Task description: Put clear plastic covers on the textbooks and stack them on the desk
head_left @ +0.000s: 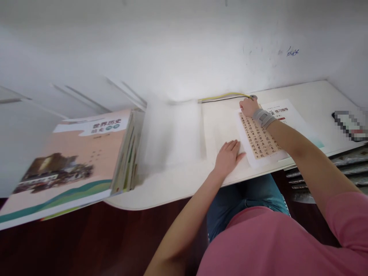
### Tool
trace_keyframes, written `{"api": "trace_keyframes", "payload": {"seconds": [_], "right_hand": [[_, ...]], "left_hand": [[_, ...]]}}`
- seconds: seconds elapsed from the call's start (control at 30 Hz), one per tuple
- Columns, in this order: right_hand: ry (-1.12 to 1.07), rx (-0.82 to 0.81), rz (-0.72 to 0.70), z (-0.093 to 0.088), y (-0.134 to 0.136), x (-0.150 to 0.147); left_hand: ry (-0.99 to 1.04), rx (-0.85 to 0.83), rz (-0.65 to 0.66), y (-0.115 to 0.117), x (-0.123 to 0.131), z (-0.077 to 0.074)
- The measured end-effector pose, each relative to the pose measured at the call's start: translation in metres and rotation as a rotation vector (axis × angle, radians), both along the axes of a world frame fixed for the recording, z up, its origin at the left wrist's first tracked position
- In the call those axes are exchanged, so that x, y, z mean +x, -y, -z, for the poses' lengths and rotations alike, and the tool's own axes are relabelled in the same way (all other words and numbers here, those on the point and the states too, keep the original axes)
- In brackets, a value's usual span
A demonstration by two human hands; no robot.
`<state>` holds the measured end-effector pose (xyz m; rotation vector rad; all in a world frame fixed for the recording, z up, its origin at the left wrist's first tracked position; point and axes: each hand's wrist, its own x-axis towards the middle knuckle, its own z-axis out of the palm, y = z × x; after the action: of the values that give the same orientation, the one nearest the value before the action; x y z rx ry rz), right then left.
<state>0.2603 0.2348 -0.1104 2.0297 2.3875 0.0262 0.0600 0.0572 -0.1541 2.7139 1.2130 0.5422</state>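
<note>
My left hand point(228, 156) lies flat with fingers stretched out on the white desk point(178, 184), its fingertips touching the left edge of a tan sheet of calligraphy characters point(260, 138). My right hand point(248, 106) is closed near the sheet's top corner, gripping what looks like a pen or brush point(253, 97); a grey band wraps that wrist. Under the sheet lies a white booklet point(283, 111) with printed characters.
A stack of textbooks point(77, 161) hangs over the desk's left end. A yellow cable point(221, 96) runs along the wall. A dark blurred object point(349, 124) sits at the right edge. White translucent paper point(172, 134) lies mid-desk. The wall is close behind.
</note>
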Motion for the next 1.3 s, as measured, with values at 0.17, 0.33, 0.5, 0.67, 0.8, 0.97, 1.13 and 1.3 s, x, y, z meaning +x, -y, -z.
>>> {"api": "trace_keyframes", "payload": {"seconds": [0.17, 0.33, 0.5, 0.67, 0.8, 0.97, 1.13, 1.3], "right_hand": [[0.005, 0.012, -0.048, -0.007, 0.009, -0.004], [-0.023, 0.111, -0.251, -0.027, 0.075, 0.007], [-0.233, 0.060, -0.445, -0.033, 0.183, 0.069], [-0.241, 0.026, -0.499, -0.015, 0.244, 0.094], [-0.168, 0.088, -0.502, -0.002, 0.243, 0.077], [-0.103, 0.150, -0.494, 0.002, 0.236, 0.066], [-0.071, 0.142, -0.414, 0.001, 0.239, 0.059], [-0.126, 0.113, -0.375, 0.002, 0.243, 0.050]], "left_hand": [[0.072, 0.005, -0.020, -0.002, 0.000, 0.001], [0.133, 0.038, -0.040, -0.005, 0.002, 0.005], [0.163, 0.084, -0.029, -0.007, 0.002, 0.010], [0.239, 0.083, -0.010, -0.006, 0.001, 0.008], [0.332, 0.036, -0.045, -0.004, -0.001, 0.004], [0.418, -0.006, -0.070, -0.001, -0.003, -0.002], [0.418, -0.063, -0.060, 0.001, -0.005, -0.008], [0.431, -0.109, -0.095, 0.001, -0.005, -0.009]]}}
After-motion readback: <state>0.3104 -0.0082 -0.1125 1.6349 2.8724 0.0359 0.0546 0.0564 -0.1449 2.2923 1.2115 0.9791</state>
